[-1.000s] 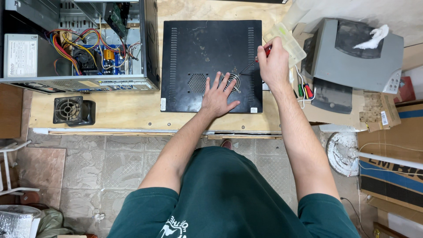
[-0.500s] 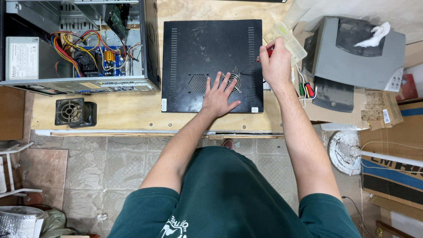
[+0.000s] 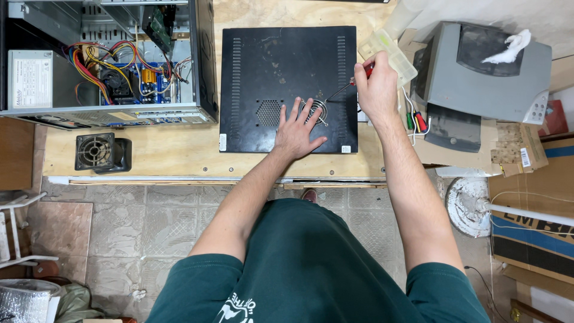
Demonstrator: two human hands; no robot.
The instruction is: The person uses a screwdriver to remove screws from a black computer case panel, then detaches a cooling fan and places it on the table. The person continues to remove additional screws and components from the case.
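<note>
A black computer side panel [image 3: 281, 72] lies flat on the plywood bench [image 3: 149, 149]. My left hand [image 3: 297, 128] rests on it with fingers spread, pressing a round wire fan grille [image 3: 315, 109] against the panel. My right hand [image 3: 376, 87] grips a red-handled screwdriver [image 3: 353, 84], whose thin shaft slants down-left with its tip near the grille's upper right edge.
An open computer case [image 3: 107, 60] with coloured wiring lies at the left. A small black fan [image 3: 98, 152] sits near the bench's front edge. A clear plastic parts box [image 3: 394, 51], spare screwdrivers [image 3: 417, 121] and a grey printer [image 3: 487, 72] are on the right, with cardboard boxes [image 3: 532, 227] beyond.
My right hand has come down and left with the screwdriver, bringing its tip toward the grille. My left hand stays flat on the panel.
</note>
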